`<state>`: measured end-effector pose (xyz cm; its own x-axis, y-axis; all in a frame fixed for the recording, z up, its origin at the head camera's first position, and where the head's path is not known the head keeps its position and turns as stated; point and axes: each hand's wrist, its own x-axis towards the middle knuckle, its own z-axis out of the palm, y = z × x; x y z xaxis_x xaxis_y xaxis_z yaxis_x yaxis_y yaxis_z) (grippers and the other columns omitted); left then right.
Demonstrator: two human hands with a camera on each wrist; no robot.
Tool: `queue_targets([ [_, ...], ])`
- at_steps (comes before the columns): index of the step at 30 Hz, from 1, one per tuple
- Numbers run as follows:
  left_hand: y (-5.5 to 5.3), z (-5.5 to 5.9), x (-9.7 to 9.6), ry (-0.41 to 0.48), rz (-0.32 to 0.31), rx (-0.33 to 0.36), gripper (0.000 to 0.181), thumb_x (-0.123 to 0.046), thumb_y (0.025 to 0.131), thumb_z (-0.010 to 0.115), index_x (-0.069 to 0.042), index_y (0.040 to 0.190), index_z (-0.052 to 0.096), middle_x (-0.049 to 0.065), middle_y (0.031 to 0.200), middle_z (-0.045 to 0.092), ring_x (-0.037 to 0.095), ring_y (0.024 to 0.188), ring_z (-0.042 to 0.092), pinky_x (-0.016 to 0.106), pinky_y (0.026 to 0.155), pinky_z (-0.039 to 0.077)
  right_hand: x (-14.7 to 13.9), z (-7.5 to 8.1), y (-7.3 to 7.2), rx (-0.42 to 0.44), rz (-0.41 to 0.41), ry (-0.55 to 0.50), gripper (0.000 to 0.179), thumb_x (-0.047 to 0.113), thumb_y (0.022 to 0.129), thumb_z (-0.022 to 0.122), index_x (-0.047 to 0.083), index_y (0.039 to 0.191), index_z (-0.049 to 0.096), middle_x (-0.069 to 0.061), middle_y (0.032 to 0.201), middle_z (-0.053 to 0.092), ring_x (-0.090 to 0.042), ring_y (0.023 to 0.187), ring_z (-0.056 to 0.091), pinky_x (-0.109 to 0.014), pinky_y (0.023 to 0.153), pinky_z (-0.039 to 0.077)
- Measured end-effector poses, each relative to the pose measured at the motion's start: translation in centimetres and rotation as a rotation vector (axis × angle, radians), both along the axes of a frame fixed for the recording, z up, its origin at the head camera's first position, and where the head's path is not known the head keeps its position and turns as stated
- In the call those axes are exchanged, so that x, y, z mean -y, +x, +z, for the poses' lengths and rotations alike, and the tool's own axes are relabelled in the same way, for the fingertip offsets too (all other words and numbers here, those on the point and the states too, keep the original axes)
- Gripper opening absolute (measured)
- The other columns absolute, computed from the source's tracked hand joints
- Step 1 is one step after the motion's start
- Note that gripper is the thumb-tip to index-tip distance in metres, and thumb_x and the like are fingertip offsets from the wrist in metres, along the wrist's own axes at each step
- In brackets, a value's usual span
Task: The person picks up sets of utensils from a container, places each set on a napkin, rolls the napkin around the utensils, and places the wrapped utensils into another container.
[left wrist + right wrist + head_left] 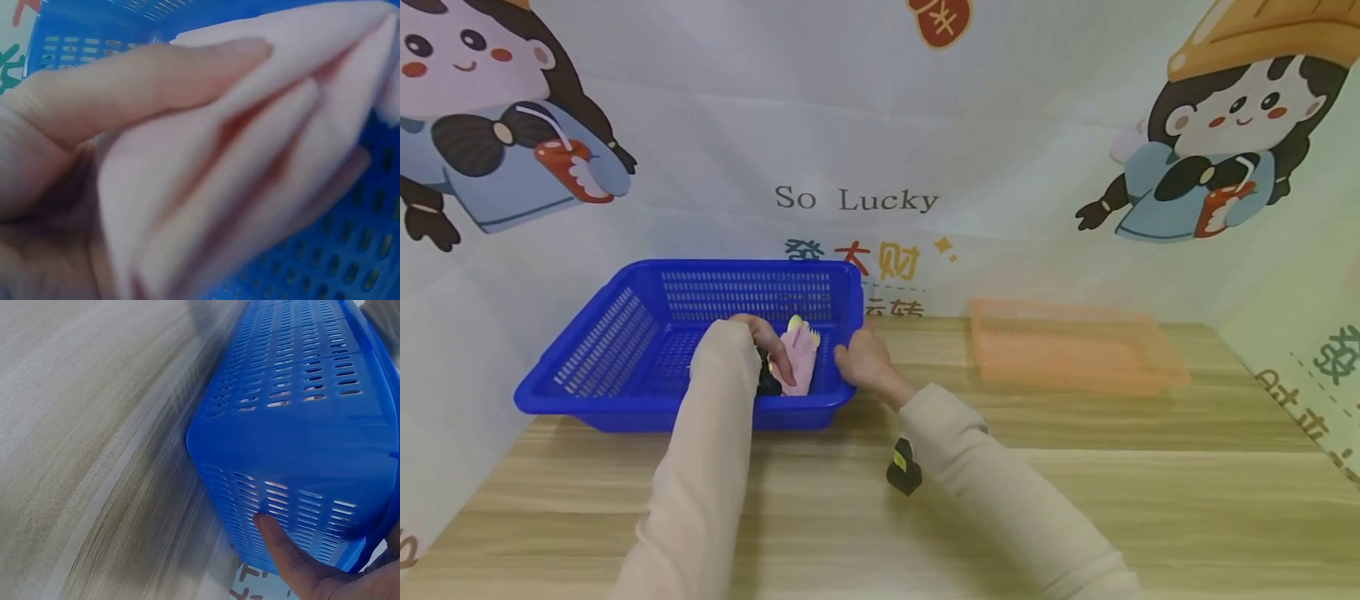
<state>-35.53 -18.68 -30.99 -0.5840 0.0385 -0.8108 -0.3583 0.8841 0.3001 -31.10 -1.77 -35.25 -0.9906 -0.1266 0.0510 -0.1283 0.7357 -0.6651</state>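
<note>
My left hand (772, 346) reaches into a blue perforated plastic basket (692, 406). It holds a folded pink cloth item (802, 357) with yellow bits at its upper end. In the left wrist view, the thumb lies along the top of the pink cloth (275, 137) and fingers pass beneath it. At the basket's right side, my right hand (867, 360) grips the rim. One digit of that hand (294, 562) presses against the slotted outer wall in the right wrist view. The basket's near inside is partly hidden by the left sleeve.
An orange see-through basket (1075, 387) stands at the back right of the wooden table (1037, 467). A small black object with a yellow mark (904, 468) appears beside the right sleeve. A printed cloth backdrop (865, 125) rises behind the table.
</note>
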Motion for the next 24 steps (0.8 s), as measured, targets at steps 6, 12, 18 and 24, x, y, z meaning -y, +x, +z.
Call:
queue_targets([
  [6,-1.8,-1.6,0.0,-0.037,0.062,-0.035,0.106,-0.029,0.055,0.084,-0.003,0.137,0.022,0.023,0.139,0.024,0.027,0.111,0.040,0.037,0.090,0.044,-0.2,2.7,2.6,0.027,-0.004,-0.038,0.044,0.013,0.088,0.048,-0.015,0.119,0.036,-0.027,0.103,0.055,-0.034,0.091,0.057,-0.041,0.077,0.049],
  [12,-2.9,-3.1,-0.3,-0.070,0.111,-0.048,0.108,-0.028,0.043,0.088,-0.001,0.133,0.034,0.020,0.126,0.041,0.026,0.100,0.049,0.038,0.080,0.049,-0.1,2.8,2.9,0.067,-0.020,-0.062,0.044,0.013,0.088,0.048,-0.015,0.119,0.035,-0.027,0.101,0.055,-0.032,0.092,0.057,-0.038,0.077,0.050],
  [18,1.0,-0.6,-2.1,-0.124,0.249,-0.219,0.089,-0.023,0.041,0.088,-0.005,0.119,0.051,0.014,0.116,0.049,0.027,0.089,0.053,0.039,0.062,0.051,0.1,2.9,3.1,0.073,-0.024,-0.049,0.044,0.013,0.088,0.047,-0.015,0.119,0.035,-0.028,0.102,0.055,-0.034,0.094,0.056,-0.040,0.078,0.049],
  [24,0.9,-0.8,-1.8,-0.086,0.285,-0.208,0.080,-0.021,0.042,0.087,-0.007,0.115,0.055,0.013,0.120,0.047,0.027,0.092,0.051,0.040,0.066,0.051,0.1,2.9,3.0,0.075,-0.025,-0.030,0.043,0.013,0.089,0.046,-0.016,0.119,0.035,-0.029,0.101,0.056,-0.034,0.095,0.056,-0.040,0.078,0.049],
])
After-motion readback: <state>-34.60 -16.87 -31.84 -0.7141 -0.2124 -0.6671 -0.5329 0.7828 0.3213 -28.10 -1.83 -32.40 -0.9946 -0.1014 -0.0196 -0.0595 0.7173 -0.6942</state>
